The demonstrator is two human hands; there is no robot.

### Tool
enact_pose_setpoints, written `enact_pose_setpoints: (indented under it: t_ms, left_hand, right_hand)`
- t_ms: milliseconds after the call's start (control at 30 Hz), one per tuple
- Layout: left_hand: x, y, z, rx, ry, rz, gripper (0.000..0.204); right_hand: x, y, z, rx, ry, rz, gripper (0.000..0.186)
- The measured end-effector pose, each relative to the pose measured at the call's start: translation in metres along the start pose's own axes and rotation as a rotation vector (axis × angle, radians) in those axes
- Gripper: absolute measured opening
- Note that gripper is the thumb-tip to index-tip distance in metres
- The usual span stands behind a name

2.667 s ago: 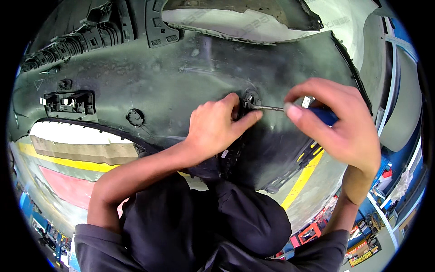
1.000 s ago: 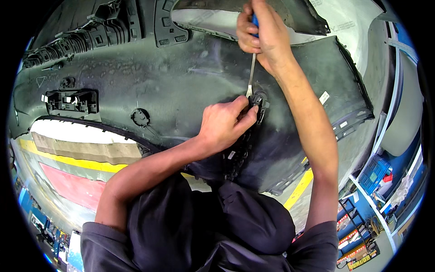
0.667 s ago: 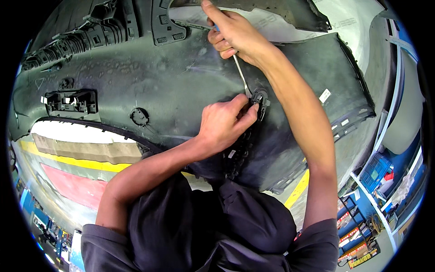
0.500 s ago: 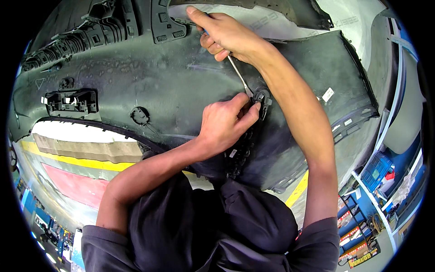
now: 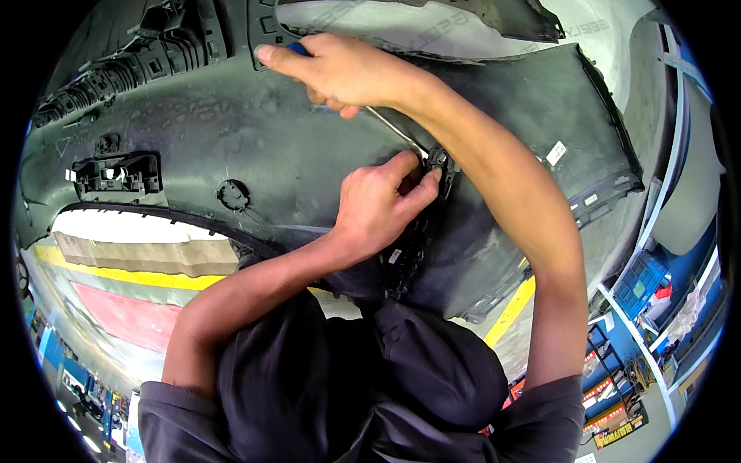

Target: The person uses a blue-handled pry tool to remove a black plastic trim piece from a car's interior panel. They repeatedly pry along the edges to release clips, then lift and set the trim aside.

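Gripping a screwdriver (image 5: 386, 127), right hand (image 5: 340, 73) angles its tip from eleven o'clock into a clip (image 5: 438, 162) on the dark bumper (image 5: 231, 139), likely for leverage. Left hand (image 5: 378, 208) is pinched on the clip at six o'clock, apparently steadying it.

Grey floor (image 5: 617, 38) with yellow line (image 5: 116, 276) at 8 o'clock; black bumper (image 5: 255, 147) above it, centre to 12.
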State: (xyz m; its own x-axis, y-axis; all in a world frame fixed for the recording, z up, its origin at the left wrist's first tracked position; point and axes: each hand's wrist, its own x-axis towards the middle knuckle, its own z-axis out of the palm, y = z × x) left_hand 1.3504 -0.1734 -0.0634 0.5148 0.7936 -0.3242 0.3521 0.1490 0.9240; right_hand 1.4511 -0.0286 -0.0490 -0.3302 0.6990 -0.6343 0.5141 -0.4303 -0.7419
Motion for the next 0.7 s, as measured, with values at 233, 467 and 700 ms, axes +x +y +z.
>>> enact_pose_setpoints:
  t_ms: [233, 467, 700]
  left_hand:
    - [0.0, -0.004, -0.002, -0.033, -0.029, 0.02, 0.036]
    - [0.0, -0.007, -0.001, -0.057, -0.06, 0.019, 0.029]
    - [-0.001, -0.005, -0.002, -0.101, -0.003, 0.057, 0.027]
  right_hand:
    - [0.018, 0.016, 0.016, -0.011, -0.064, 0.131, 0.097]
    - [0.017, 0.014, 0.025, 0.189, -0.421, 0.205, 0.073]
    - [0.004, -0.003, 0.022, 0.357, -0.512, 0.181, 0.071]
